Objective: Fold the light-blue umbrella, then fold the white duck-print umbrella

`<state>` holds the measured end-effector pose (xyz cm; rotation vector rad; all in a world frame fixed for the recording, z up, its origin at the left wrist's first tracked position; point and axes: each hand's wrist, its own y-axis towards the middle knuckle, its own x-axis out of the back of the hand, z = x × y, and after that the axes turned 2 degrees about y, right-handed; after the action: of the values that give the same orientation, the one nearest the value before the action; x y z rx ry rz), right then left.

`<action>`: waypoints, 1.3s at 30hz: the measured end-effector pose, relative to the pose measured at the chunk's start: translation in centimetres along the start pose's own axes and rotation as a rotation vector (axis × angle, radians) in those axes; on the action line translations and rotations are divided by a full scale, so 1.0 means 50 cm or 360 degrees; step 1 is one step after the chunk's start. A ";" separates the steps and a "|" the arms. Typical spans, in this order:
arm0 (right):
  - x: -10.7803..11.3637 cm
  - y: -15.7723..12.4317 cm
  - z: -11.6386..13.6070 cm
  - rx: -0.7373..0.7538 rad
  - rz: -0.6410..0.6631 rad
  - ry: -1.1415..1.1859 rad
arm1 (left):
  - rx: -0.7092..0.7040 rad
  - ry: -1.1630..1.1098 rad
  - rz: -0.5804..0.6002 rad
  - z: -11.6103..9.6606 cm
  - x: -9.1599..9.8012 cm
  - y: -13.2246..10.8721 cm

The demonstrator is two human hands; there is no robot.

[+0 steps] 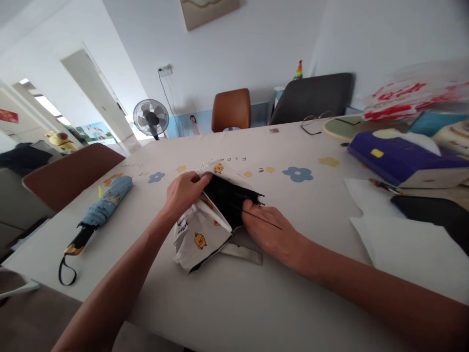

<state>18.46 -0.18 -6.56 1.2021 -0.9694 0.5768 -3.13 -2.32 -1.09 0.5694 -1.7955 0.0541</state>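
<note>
White umbrella (205, 230): centre of frame, on the worktop (293, 303), part-bunched, duck-print side out at lower left, black underside (225, 200) facing the right of frame.
Left hand (187, 189): upper left of the umbrella; thumb and fingers pinching the cloth near its top edge.
Right hand (271, 229): right of centre, curled against the black underside by the rib tips (261, 198). Fingertips mostly hidden; can't tell what they pinch, if anything.
Loose rod (266, 220): thin, dark, runs across the back of the right hand toward lower right. Looks like a rib out of the bundle; I'd bring it in with the others before squeezing, no bending.
Cloth: folds uneven. Better to work one panel at a time, pulling each flat from the edge, ribs lined up first.
Left pinch: best on fabric only, light tension; a hard tug could strain the stitching.
Pale strip (244, 254): just below the right hand, on the worktop, probably the tie strap. Leave it outside the folds.
Risk: rib tips could poke the right hand or snag cloth. Fingers behind the tips.
Blue umbrella (110, 200): left of frame, folded, well apart; decent reference for tight, even folds.
</note>
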 end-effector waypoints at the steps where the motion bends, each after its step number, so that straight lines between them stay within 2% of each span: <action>1: 0.000 0.000 0.001 -0.0037 0.0034 0.0018 | -0.0043 0.0059 -0.0029 0.004 0.001 0.003; 3: -0.003 -0.001 0.001 -0.0055 0.0040 0.0024 | -0.0265 0.0212 -0.0184 0.011 0.002 0.002; 6: -0.014 -0.006 -0.005 0.0068 -0.0116 -0.0023 | -0.0768 0.0443 -0.0471 0.011 0.001 -0.024; 8: -0.022 -0.010 -0.009 0.0114 -0.0185 -0.0043 | -0.1071 0.0486 -0.0547 0.003 0.002 -0.049; 10: -0.029 -0.013 -0.012 0.0087 -0.0163 -0.0057 | -0.1354 0.0441 -0.0483 -0.009 0.007 -0.071; 13: -0.037 -0.014 -0.015 0.0017 -0.0075 -0.0093 | -0.1710 0.0246 -0.0123 -0.029 0.016 -0.089; 15: -0.040 -0.013 -0.015 -0.0028 -0.0016 -0.0135 | -0.1668 0.0083 0.0097 -0.043 0.017 -0.088; 18: -0.035 -0.008 -0.011 -0.0052 0.0055 -0.0203 | -0.1376 -0.0004 0.0318 -0.059 0.015 -0.072; 21: -0.022 0.002 -0.003 -0.0143 0.0145 -0.0236 | -0.1347 0.0045 0.0610 -0.067 0.015 -0.053; 22: -0.018 0.005 0.000 -0.0186 0.0189 -0.0235 | -0.1340 0.0043 0.0656 -0.068 0.017 -0.049; 25: -0.009 0.015 0.007 -0.0332 0.0334 -0.0215 | -0.1246 -0.0048 0.0676 -0.067 0.028 -0.044; 27: -0.006 0.015 0.008 -0.0394 0.0350 -0.0148 | -0.1190 -0.0120 0.0752 -0.065 0.036 -0.043; 33: 0.009 -0.009 0.001 -0.0024 0.0118 0.0476 | -0.1032 -0.0147 0.0982 -0.070 0.047 -0.035; 37: 0.009 -0.009 0.004 -0.0068 0.0207 0.0389 | -0.0987 -0.0187 0.1108 -0.078 0.044 -0.032; 39: 0.005 0.000 0.009 -0.0156 0.0294 0.0214 | -0.0960 -0.0228 0.1060 -0.081 0.041 -0.036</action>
<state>18.44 -0.62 -6.34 0.9801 -0.9886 0.7385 0.84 -3.29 1.59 -0.4711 -1.9464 -0.0751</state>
